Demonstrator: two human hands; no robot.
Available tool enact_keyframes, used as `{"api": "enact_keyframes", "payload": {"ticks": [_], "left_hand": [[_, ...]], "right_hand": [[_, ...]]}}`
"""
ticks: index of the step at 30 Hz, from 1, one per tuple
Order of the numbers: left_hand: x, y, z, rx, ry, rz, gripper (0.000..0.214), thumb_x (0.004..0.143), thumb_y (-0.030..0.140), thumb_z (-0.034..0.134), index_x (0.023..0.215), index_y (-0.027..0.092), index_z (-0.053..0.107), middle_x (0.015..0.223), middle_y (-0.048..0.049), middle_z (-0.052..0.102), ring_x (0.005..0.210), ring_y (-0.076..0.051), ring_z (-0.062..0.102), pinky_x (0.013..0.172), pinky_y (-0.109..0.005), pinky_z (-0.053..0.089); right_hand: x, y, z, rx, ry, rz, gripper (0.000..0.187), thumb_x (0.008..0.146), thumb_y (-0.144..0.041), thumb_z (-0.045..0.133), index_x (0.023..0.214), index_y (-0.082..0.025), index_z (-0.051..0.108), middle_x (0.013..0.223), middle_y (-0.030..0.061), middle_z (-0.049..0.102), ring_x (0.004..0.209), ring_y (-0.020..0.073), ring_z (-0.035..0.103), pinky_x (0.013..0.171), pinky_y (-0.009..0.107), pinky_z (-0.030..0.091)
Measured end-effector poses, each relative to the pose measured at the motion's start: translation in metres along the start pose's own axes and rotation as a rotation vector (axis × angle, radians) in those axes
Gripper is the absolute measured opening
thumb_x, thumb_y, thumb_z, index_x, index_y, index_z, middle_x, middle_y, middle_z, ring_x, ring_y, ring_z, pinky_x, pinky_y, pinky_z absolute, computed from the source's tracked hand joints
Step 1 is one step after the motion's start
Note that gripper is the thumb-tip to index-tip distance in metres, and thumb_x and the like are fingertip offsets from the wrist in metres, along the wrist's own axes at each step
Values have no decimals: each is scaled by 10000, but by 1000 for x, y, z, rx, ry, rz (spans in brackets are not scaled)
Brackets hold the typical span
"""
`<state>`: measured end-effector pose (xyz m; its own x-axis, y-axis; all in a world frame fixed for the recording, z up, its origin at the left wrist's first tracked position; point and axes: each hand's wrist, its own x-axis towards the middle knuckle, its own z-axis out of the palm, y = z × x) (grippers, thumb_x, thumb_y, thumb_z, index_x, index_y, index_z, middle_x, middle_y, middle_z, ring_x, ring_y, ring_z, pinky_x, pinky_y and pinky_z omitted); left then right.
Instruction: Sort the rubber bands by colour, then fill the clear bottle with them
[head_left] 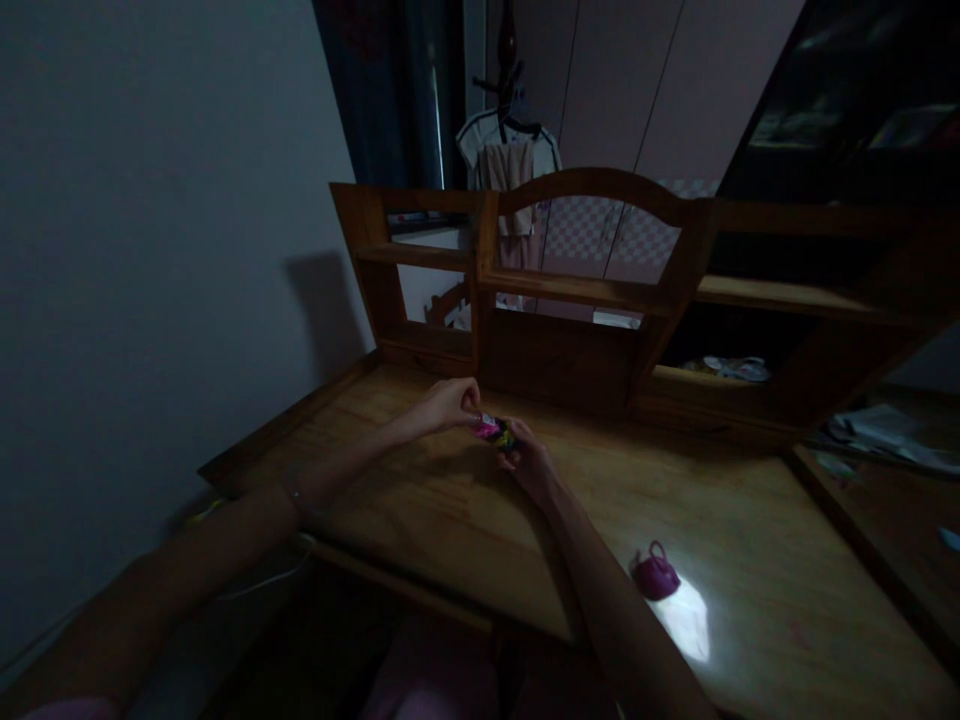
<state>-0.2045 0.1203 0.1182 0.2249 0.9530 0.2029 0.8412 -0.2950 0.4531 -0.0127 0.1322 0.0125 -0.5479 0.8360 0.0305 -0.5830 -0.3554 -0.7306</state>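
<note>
Both my arms reach out over a wooden desk [420, 510] in a dim room. My left hand [448, 404] and my right hand [528, 460] meet above the desk's far middle. Between their pinched fingers is a small pink and yellow-black object [495, 431], too small and dark to name. The left fingers grip its pink end and the right fingers its darker end. A thin bracelet shows on my left wrist [294, 493].
A small magenta toy handbag [655, 574] lies on the desk near a bright patch of light at the right. A wooden hutch with shelves [585, 290] stands at the back. Papers [885, 430] lie at the right. Clothes hang on a rack [510, 150] behind.
</note>
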Motion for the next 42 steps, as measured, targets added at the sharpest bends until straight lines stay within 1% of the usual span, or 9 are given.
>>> {"api": "enact_keyframes", "payload": {"ticks": [7, 12, 22, 24, 29, 32, 36, 39, 42], "left_hand": [[-1, 3, -22, -72, -29, -48, 356, 631, 432, 747, 849, 175, 633, 744, -9, 657, 675, -149, 609, 558, -220, 392], [-4, -4, -30, -112, -105, -10, 392, 653, 471, 729, 902, 173, 677, 776, -26, 677, 691, -151, 621, 578, -218, 421], [-15, 5, -52, -226, -115, 30, 243, 697, 343, 705, 873, 176, 690, 793, -34, 714, 739, -169, 658, 644, -243, 483], [-19, 12, -55, -219, -28, 34, 251, 710, 381, 699, 859, 178, 690, 811, -33, 718, 758, -176, 662, 672, -255, 490], [-36, 37, -57, -202, 478, 37, 283, 844, 434, 562, 916, 183, 671, 891, -30, 704, 843, -177, 649, 771, -276, 481], [-53, 56, -34, -167, 541, 63, 246, 898, 374, 500, 950, 190, 655, 924, -31, 682, 866, -168, 629, 818, -286, 467], [-84, 93, 40, -185, 160, 198, 257, 939, 314, 429, 994, 200, 652, 995, -50, 641, 910, -171, 604, 826, -293, 469], [-105, 131, 106, -252, 18, 240, 321, 923, 382, 477, 1176, 218, 589, 1169, -76, 588, 1084, -205, 549, 951, -323, 433], [-108, 169, 160, -256, -76, 215, 766, 757, 518, 672, 1406, 234, 380, 1331, -128, 460, 1199, -288, 465, 987, -388, 408]], "right_hand": [[-2, -4, 3, 37, 27, -12, 236, 774, -312, 669, 969, -196, 605, 795, -6, 630, 478, 61, 485, 363, 149, 379], [-2, -3, 3, 52, 37, -2, 242, 772, -311, 673, 968, -188, 602, 772, -12, 621, 469, 58, 468, 353, 143, 375], [-3, -4, 4, 109, 84, 8, 241, 754, -276, 685, 964, -195, 598, 770, -12, 635, 495, 81, 524, 332, 147, 371], [-2, -8, 9, 126, 91, 17, 210, 762, -259, 676, 945, -189, 599, 743, -11, 635, 489, 84, 527, 335, 150, 375], [-11, -50, 35, 189, 116, -26, 176, 828, -340, 636, 884, -179, 595, 773, 8, 657, 549, 82, 570, 440, 153, 458], [-45, -95, 58, 276, 115, -138, 174, 858, -324, 613, 946, -174, 612, 853, 26, 674, 581, 78, 574, 478, 156, 476], [-127, -142, 71, 285, 148, -285, 237, 883, -320, 575, 1052, -161, 622, 996, 83, 678, 615, 84, 573, 483, 164, 488], [-197, -154, 49, 237, 393, -373, 274, 853, -323, 599, 1090, -186, 621, 1069, 103, 677, 692, 123, 620, 530, 211, 542], [-264, -145, 9, 114, 691, -425, 310, 804, -310, 626, 1103, -227, 628, 1107, 114, 681, 862, 200, 672, 562, 267, 585]]}}
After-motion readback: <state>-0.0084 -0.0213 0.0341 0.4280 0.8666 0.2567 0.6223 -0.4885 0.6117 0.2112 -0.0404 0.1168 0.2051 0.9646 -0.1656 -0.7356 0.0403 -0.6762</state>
